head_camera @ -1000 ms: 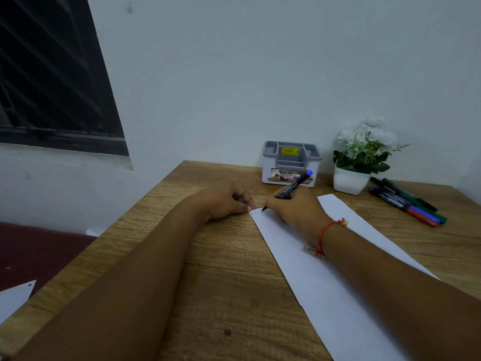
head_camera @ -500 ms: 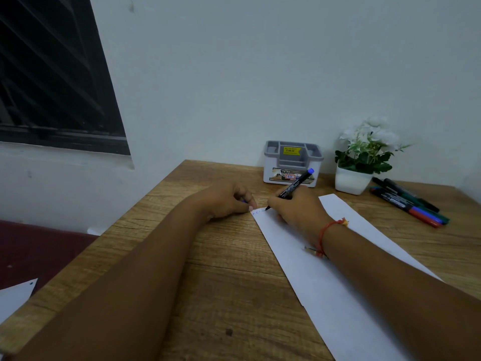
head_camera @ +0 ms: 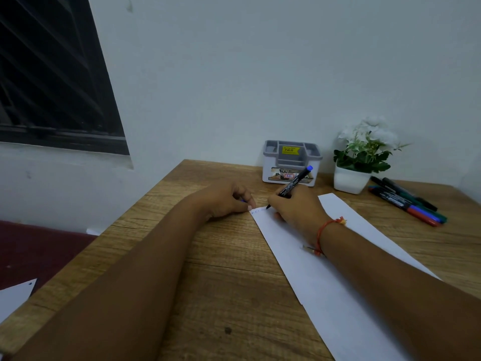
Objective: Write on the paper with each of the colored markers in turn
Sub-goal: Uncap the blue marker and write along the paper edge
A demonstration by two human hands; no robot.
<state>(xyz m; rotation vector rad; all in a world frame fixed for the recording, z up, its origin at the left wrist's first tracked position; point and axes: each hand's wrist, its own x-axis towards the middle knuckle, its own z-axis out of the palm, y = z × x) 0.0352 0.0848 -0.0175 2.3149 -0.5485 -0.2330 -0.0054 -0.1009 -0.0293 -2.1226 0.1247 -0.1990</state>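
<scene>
A long white sheet of paper point(head_camera: 322, 272) lies slanted on the wooden desk point(head_camera: 229, 282). My right hand point(head_camera: 296, 209) grips a black marker with a blue end point(head_camera: 295, 182), its tip touching the paper's far left corner, where faint blue marks show. My left hand point(head_camera: 229, 200) is curled beside that corner, a fingertip on the paper's edge, with a small blue piece, likely the cap, showing between the fingers. Several other markers point(head_camera: 408, 203), with red, blue, green and black ends, lie in a row at the right.
A grey and white desk organiser point(head_camera: 291, 162) stands against the wall behind my hands. A small white pot with white flowers point(head_camera: 361, 155) stands to its right. Another white sheet point(head_camera: 14, 298) shows off the desk at lower left. A dark window is at upper left.
The marker tip has crept a little to the right along the paper's top edge, leaving small blue marks. My left hand has stayed in place.
</scene>
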